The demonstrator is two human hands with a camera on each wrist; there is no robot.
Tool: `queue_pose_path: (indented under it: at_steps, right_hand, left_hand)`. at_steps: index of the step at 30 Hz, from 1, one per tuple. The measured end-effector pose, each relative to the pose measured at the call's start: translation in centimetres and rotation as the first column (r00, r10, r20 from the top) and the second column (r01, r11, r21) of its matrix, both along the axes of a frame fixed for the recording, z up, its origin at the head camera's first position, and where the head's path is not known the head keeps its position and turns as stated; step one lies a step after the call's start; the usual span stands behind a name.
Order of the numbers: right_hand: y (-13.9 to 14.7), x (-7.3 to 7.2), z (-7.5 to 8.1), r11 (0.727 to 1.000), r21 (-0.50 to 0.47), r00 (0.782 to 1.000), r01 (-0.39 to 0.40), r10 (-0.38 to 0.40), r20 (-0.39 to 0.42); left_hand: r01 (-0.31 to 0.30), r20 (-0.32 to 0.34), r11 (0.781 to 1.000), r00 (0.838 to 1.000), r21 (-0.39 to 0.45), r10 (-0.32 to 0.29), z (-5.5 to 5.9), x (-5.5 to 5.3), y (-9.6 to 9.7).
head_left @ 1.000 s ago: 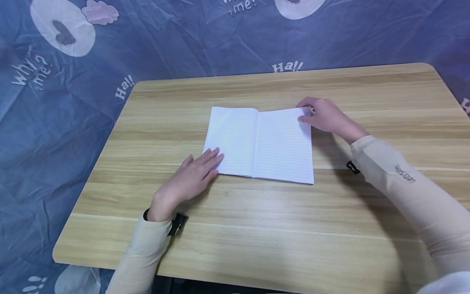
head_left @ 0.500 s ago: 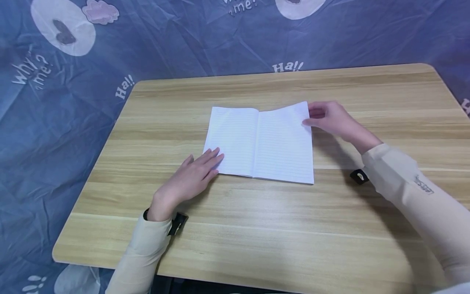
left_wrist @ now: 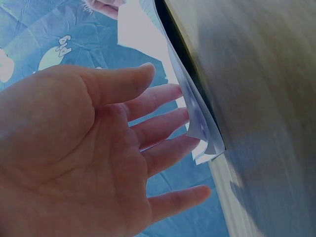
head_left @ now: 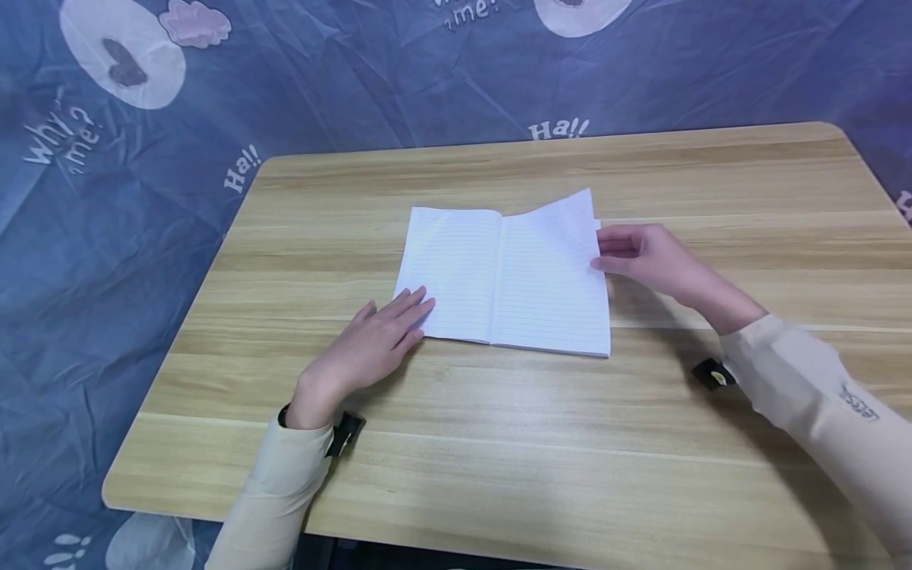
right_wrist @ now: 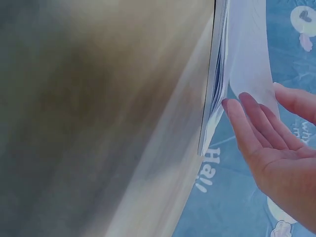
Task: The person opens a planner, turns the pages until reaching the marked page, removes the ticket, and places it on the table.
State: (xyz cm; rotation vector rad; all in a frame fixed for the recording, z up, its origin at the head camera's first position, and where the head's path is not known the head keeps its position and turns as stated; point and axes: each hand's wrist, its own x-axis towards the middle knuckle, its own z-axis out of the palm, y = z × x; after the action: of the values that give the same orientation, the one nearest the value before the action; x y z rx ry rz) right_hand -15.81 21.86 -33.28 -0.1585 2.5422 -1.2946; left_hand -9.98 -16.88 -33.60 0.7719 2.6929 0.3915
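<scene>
Wooden table (head_left: 463, 475) under open notebook (head_left: 456, 253), left fingers (head_left: 413, 317) straight on it, page (head_left: 552, 277) in grip of right fingers (head_left: 618, 232).

Pale wood-grain table with rounded corners (head_left: 534, 443): spreading right in front of you!
Wrinkled blue printed cloth (head_left: 356, 91): running past its far edge and along your left!
Pink cloud print (head_left: 195, 24): up at your left, touching a white oval with a grey heart (head_left: 123, 53)!

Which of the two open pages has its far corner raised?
The right page, by the right hand: its far outer corner sticks up, unlike that of the left page.
</scene>
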Motion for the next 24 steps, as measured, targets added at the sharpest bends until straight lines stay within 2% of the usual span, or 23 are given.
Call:
queue_pose_path:
  at_steps: [13,17,24]
  right_hand:
    - [0.0,2.3,0.0,0.998,-0.042,0.999,-0.04,0.039,-0.025]
    - [-0.1,2.7,0.2,0.997,-0.072,1.0,-0.023,0.022,-0.016]
    - [-0.7,3.0,0.7,0.99,-0.132,0.999,-0.046,0.042,-0.035]
  left_hand:
    - [-0.001,0.012,1.0,1.0,-0.006,0.002,-0.1,-0.1,0.0]
    - [0.002,0.005,1.0,1.0,-0.008,-0.002,-0.2,-0.1,0.0]
    - [0.003,0.011,1.0,1.0,-0.014,-0.003,-0.2,0.0,0.0]
